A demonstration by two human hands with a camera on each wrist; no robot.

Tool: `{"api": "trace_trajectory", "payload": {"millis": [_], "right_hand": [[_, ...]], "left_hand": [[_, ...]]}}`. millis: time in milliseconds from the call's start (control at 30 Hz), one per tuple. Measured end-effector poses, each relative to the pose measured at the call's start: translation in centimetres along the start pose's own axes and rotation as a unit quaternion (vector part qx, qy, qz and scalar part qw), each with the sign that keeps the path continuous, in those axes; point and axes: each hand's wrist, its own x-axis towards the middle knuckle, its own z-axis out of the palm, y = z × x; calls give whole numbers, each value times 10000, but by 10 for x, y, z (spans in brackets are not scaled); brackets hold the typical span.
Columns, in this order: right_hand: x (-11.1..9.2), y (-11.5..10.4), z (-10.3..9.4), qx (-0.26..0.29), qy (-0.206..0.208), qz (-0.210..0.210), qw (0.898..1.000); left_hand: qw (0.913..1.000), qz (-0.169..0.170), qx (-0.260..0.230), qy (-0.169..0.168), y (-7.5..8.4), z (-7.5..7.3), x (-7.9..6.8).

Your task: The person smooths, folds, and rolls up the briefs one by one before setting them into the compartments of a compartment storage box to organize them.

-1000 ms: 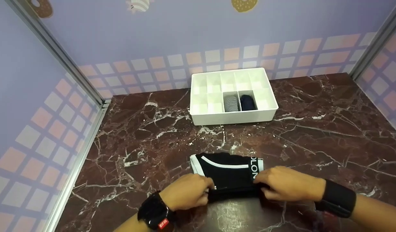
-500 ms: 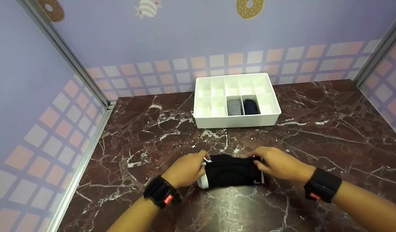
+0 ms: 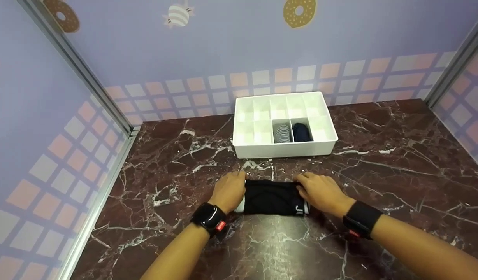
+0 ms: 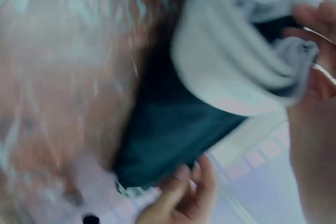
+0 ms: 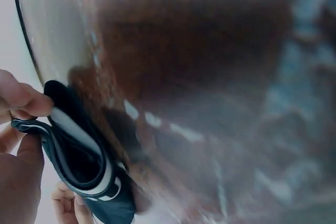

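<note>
A pair of black underpants (image 3: 274, 197) with white trim and a lettered waistband lies folded into a loose roll on the marbled tabletop. In the head view, my left hand (image 3: 230, 191) holds the far left corner, by the white-trimmed end. At the opposite end, my right hand (image 3: 320, 192) grips the far right corner. The left wrist view shows the white end coiled in layers (image 4: 231, 51), the flap pinched between the left thumb and fingers. Seen from the right wrist, the right fingers (image 5: 21, 100) pinch the flap edge at the waistband end.
Behind the hands stands a white divided box (image 3: 285, 149). Two front compartments hold a grey striped rolled cloth (image 3: 282, 133) and a dark navy rolled cloth (image 3: 301, 132). Patterned walls (image 3: 231, 42) bound the table (image 3: 173, 155) at the back and both sides.
Both hands have moved from the near edge of the underpants to the far edge, turning the fabric over into a narrower roll. The box and its contents stay put.
</note>
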Motion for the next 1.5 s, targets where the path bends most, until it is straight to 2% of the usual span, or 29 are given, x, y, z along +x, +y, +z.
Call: {"api": "trace_trajectory", "payload": {"millis": [67, 167, 300, 433, 600, 667, 733, 833, 900, 1033, 1233, 1333, 1500], "right_hand": [[5, 0, 4, -40, 73, 81, 9999], [11, 1, 8, -34, 68, 191, 9998], [14, 4, 10, 7, -59, 342, 9994], [13, 7, 7, -70, -150, 403, 9991], [13, 1, -6, 18, 124, 104, 9999], [12, -8, -11, 77, 80, -208, 9997], [9, -17, -15, 97, -171, -540, 9983], [4, -25, -16, 19, -693, -814, 9943], [1, -26, -16, -101, -898, -778, 9929], [1, -20, -12, -292, -1143, -554, 9915], [12, -9, -9, -260, -1486, -816, 9852], [19, -8, -9, -76, -1520, -1017, 9831], [28, -9, -6, 343, -1413, -1308, 9807]], "left_hand": [[9996, -38, 252, 138, -1, 6, 1], [9997, -61, 152, 170, -3, 12, 1], [9998, 163, -2, 66, -7, 17, 0], [9992, 352, 188, -16, -9, 20, 4], [9975, 269, 624, -178, -3, 17, 13], [9964, 158, 803, -200, 0, 15, 14], [9959, 7, 881, -181, 3, 13, 13], [9957, -181, 897, -150, 9, 9, 6], [9956, -217, 904, -138, 15, 6, -1], [9969, -242, 720, -209, 29, 0, -19], [9982, -68, 498, -337, 52, -2, -43], [9978, 38, 650, -125, 66, 0, -52], [9908, 72, 1075, 824, 87, 8, -63]]}}
